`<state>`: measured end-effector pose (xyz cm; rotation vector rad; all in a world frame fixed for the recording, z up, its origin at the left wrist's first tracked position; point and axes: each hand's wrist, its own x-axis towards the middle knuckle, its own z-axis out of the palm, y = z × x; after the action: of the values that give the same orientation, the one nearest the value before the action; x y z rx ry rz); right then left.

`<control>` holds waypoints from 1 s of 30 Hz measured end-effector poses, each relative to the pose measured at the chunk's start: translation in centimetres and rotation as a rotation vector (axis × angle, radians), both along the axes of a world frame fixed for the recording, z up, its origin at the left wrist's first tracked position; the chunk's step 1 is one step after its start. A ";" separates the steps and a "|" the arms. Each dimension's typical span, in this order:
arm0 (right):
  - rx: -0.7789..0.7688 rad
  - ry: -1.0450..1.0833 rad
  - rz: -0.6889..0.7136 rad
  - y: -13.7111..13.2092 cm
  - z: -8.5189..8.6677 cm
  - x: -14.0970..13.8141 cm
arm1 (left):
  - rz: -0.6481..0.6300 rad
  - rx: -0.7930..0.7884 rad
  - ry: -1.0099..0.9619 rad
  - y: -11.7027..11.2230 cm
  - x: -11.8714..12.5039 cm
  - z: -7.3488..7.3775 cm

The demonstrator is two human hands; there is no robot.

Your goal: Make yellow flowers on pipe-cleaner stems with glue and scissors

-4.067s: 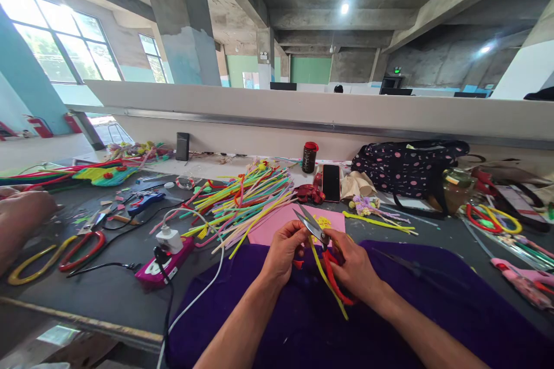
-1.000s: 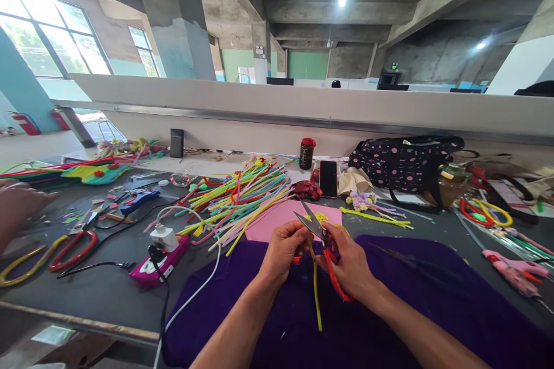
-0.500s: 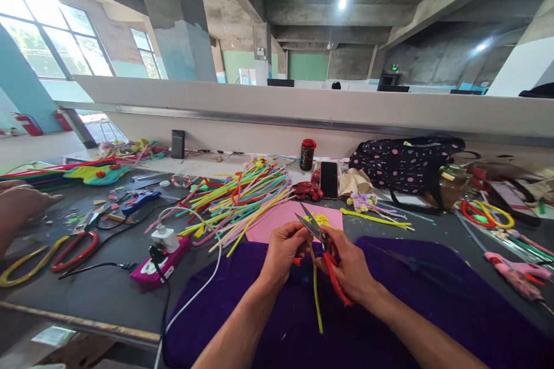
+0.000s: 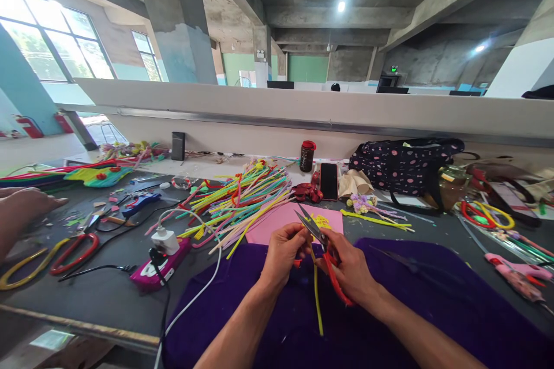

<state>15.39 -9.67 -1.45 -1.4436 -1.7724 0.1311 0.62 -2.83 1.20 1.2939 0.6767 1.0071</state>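
At lower centre, the left hand (image 4: 282,251) pinches a yellow stem (image 4: 317,298) closely, presumably steadying it beside the scissors (image 4: 315,230) (slightly parted), around which the right hand (image 4: 348,262) curls its grip

Left to right on the counter (image 4: 97,307): power strip (image 4: 149,274), stems (image 4: 246,199), bottle (image 4: 307,157), phone (image 4: 329,182), bag (image 4: 402,170), with paper (image 4: 288,214), then held scissors (image 4: 315,230), before the phone.
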 end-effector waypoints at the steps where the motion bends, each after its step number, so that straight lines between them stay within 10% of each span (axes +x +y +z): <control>1: 0.001 -0.007 -0.002 0.0 0.0 0.0 | -0.001 0.004 0.001 0.0 0.0 -0.1; 30: -0.023 0.029 -0.027 -0.2 0.9 0.4 | 0.002 -0.056 -0.045 0.1 -0.5 -0.1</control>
<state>15.76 -9.86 -0.51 -1.4747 -1.7329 0.1579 0.15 -2.71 1.07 1.2182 0.6674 1.0092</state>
